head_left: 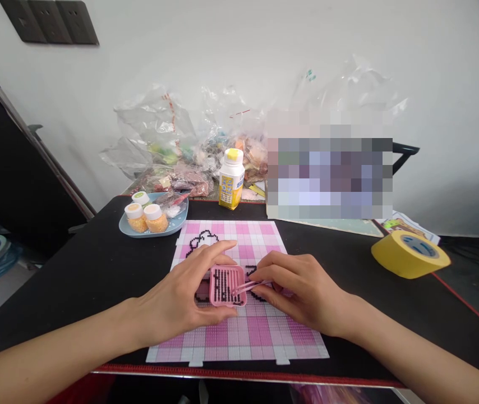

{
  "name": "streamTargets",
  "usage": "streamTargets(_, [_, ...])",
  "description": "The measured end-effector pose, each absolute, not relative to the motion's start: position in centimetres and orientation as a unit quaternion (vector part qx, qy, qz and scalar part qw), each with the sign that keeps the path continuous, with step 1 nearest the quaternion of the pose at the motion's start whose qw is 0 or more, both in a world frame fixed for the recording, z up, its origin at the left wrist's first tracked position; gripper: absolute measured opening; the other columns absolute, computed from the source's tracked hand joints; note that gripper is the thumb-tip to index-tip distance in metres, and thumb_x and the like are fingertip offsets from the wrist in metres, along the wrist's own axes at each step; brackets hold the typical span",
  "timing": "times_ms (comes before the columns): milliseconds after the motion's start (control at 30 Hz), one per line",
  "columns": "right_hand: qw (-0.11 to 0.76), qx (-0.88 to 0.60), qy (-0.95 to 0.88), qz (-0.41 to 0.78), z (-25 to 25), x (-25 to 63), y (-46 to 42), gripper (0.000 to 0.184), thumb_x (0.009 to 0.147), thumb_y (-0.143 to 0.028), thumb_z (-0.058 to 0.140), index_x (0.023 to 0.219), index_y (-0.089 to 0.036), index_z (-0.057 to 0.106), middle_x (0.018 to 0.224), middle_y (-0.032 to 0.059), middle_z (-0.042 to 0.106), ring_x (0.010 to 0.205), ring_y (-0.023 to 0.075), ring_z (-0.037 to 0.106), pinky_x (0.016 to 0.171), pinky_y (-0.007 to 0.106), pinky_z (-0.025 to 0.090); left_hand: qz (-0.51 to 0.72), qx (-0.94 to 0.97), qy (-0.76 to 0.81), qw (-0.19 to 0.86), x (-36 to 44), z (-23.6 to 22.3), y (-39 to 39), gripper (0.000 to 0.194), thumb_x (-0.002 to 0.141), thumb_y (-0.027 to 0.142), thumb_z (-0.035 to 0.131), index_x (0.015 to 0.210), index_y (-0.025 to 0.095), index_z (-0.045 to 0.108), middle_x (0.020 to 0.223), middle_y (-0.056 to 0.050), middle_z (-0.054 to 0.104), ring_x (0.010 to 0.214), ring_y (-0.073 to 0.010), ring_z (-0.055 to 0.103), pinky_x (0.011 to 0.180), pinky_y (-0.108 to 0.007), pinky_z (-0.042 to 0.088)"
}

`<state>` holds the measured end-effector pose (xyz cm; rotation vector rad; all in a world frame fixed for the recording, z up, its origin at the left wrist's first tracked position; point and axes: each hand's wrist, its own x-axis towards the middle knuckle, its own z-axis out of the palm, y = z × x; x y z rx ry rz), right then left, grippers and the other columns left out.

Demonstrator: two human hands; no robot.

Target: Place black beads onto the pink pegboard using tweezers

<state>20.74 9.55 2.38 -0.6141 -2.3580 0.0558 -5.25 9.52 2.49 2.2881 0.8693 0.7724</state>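
Observation:
Between the thumb and fingers of my left hand [189, 286] is a small pink ridged tray [212, 286], its grooves partly filled with black beads [222, 283]. My right hand [302, 286] pinches pink tweezers [250, 285], whose tips reach into the tray among the beads. Under both hands lies a pink-and-white checked pegboard [239, 336]. A curved outline of black beads [206, 232] stands on its upper left, and more black beads show beside my right fingers. The hands and tray hide the middle of the board.
A blue plate [128, 229] at the back left carries several bead jars [156, 220]. Behind the board stands a white-and-yellow bottle [231, 182], with plastic bags [155, 120] along the wall. A yellow tape roll [391, 255] lies at the right. The black table's red front edge [138, 369] is near me.

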Motion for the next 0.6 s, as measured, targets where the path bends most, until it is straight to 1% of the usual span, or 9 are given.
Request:
streamTargets(100, [0.347,-0.235,-0.908,0.014,2.4,20.6,9.5,0.017,0.104,-0.024,0.054,0.097,-0.014,0.067,0.082,0.0059,0.071,0.065,0.0135,0.065,0.054,0.023,0.051,0.287,0.857,0.321,0.283,-5.3,2.5,9.5,0.093,0.082,0.028,0.084,0.154,0.044,0.027,0.127,-0.002,0.067,0.118,-0.0253,0.065,0.102,-0.045,0.05])
streamTargets(200, [0.364,-0.237,-0.901,0.008,2.7,20.8,9.5,0.017,0.104,-0.024,0.054,0.096,-0.015,0.067,0.081,0.0049,0.071,0.062,0.0118,0.063,0.052,0.022,0.049,0.29,0.856,0.324,0.279,-5.3,2.4,9.5,0.092,0.083,0.032,0.084,0.154,0.043,0.028,0.128,-0.003,0.067,0.116,-0.0263,0.066,0.103,-0.047,0.05])
streamTargets(333, [0.389,-0.259,-0.884,0.012,3.6,22.1,9.9,0.011,0.102,-0.021,0.058,0.097,-0.016,0.066,0.082,0.0043,0.071,0.063,0.0104,0.064,0.054,0.019,0.049,0.295,0.852,0.329,0.282,-5.4,2.4,9.5,0.091,0.082,0.034,0.085,0.154,0.043,0.029,0.127,-0.003,0.068,0.115,-0.0254,0.066,0.104,-0.046,0.049])
streamTargets(433, [0.371,-0.294,-0.881,0.023,3.9,23.8,10.5,0.009,0.101,-0.02,0.058,0.098,-0.018,0.067,0.082,0.0032,0.07,0.063,0.0104,0.063,0.054,0.02,0.049,0.298,0.85,0.323,0.291,-5.5,2.4,9.5,0.092,0.083,0.033,0.085,0.154,0.045,0.028,0.127,0.0,0.068,0.115,-0.0239,0.065,0.105,-0.044,0.047])
streamTargets(500, [0.35,-0.317,-0.881,0.03,3.7,24.8,10.8,0.01,0.101,-0.022,0.058,0.098,-0.02,0.068,0.082,0.0034,0.07,0.059,0.0106,0.061,0.051,0.02,0.047,0.299,0.848,0.325,0.295,-5.6,2.4,9.4,0.092,0.082,0.033,0.085,0.153,0.045,0.028,0.127,0.0,0.067,0.115,-0.0235,0.065,0.105,-0.044,0.047])
streamTargets(600, [0.315,-0.343,-0.884,0.041,3.2,25.7,11.2,0.014,0.102,-0.026,0.057,0.095,-0.02,0.067,0.083,0.0045,0.07,0.06,0.0123,0.062,0.052,0.022,0.047,0.297,0.842,0.336,0.3,-5.7,2.3,9.3,0.09,0.081,0.033,0.085,0.152,0.046,0.031,0.127,0.0,0.067,0.112,-0.0235,0.066,0.104,-0.044,0.048])
